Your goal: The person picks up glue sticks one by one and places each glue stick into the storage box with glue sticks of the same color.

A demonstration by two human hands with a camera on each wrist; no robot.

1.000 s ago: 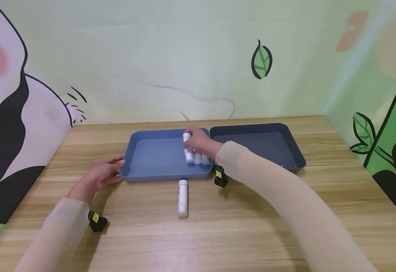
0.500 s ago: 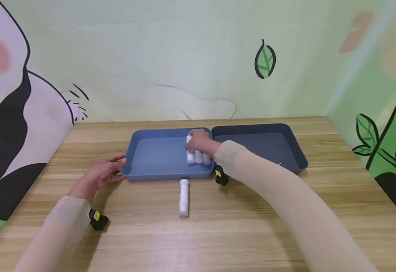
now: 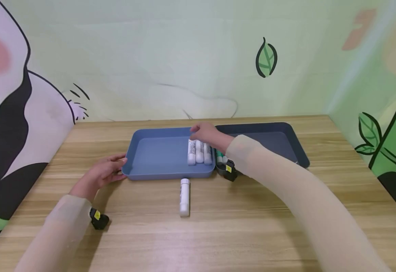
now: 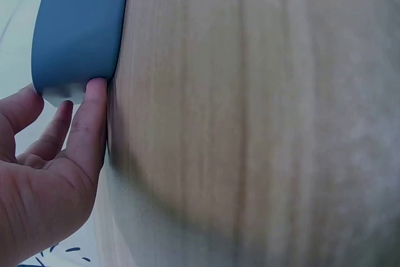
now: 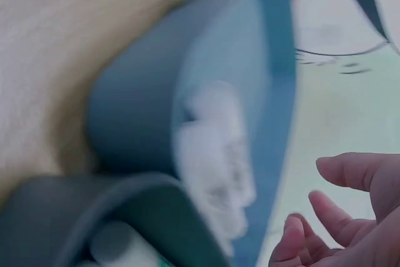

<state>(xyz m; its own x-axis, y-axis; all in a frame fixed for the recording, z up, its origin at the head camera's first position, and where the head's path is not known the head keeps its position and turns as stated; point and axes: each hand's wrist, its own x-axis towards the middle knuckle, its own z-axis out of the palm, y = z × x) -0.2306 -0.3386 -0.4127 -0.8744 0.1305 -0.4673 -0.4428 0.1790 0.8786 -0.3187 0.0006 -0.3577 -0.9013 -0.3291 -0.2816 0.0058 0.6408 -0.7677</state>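
Observation:
My left hand (image 3: 107,172) is at the left end of the blue tray (image 3: 163,176). In the left wrist view its thumb and fingertips touch the end of the tray. Inside that tray's right side, three white glue sticks (image 3: 199,152) lie side by side. My right hand (image 3: 206,133) hovers over their far ends, partly covering them. In the right wrist view the thumb and fingers stand apart with nothing between them. Another white glue stick (image 3: 184,197) lies on the table in front of the blue tray.
A dark navy tray (image 3: 300,149) adjoins the blue one on the right, partly hidden by my right forearm. Green and white sticks (image 3: 219,156) show at its left side. The wooden table (image 3: 143,234) ends at a wall with painted figures behind.
My right hand has set the leftmost glue stick down beside the two others, let go, and moved up and right. My left hand stays at the tray.

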